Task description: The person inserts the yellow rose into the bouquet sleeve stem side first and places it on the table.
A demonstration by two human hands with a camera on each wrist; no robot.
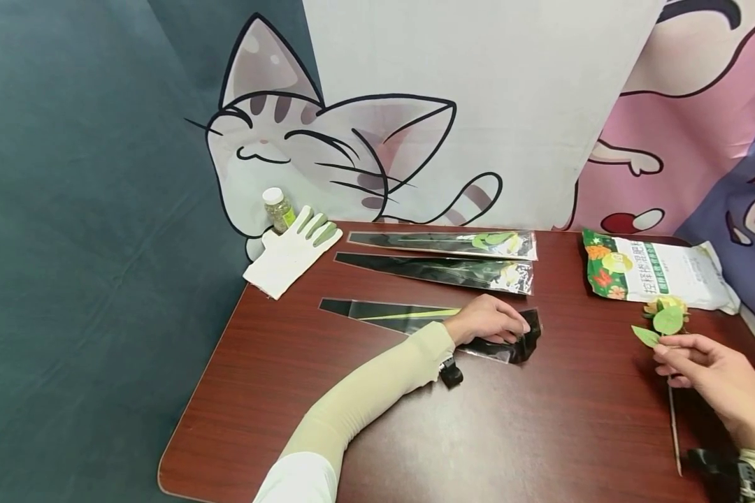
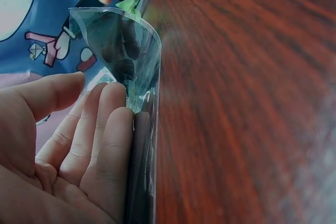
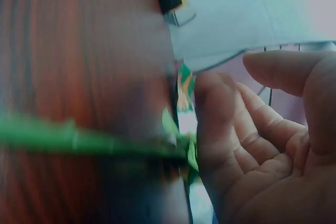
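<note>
My left hand [image 1: 487, 319] is over the wide end of a black and clear flower sleeve [image 1: 390, 316] on the table. In the left wrist view its fingers [image 2: 107, 135] lie nearly straight along the sleeve, thumb apart, and the sleeve's mouth [image 2: 118, 40] gapes beyond the fingertips. At the right, my right hand [image 1: 714, 377] is by a yellow artificial flower [image 1: 665, 307] with green leaves and a long stem [image 1: 674, 433]. In the right wrist view the stem [image 3: 63, 137] is blurred and passes beside the loosely bent fingers, with the thumb apart from them.
Behind lie two more sleeves [image 1: 428, 242] [image 1: 415, 267] with flowers inside. A white glove [image 1: 289, 258] and a white-capped jar [image 1: 279, 209] are at the back left. A printed plastic bag [image 1: 660, 272] lies at the back right. Cartoon-printed cloth hangs behind the table [image 1: 258, 391].
</note>
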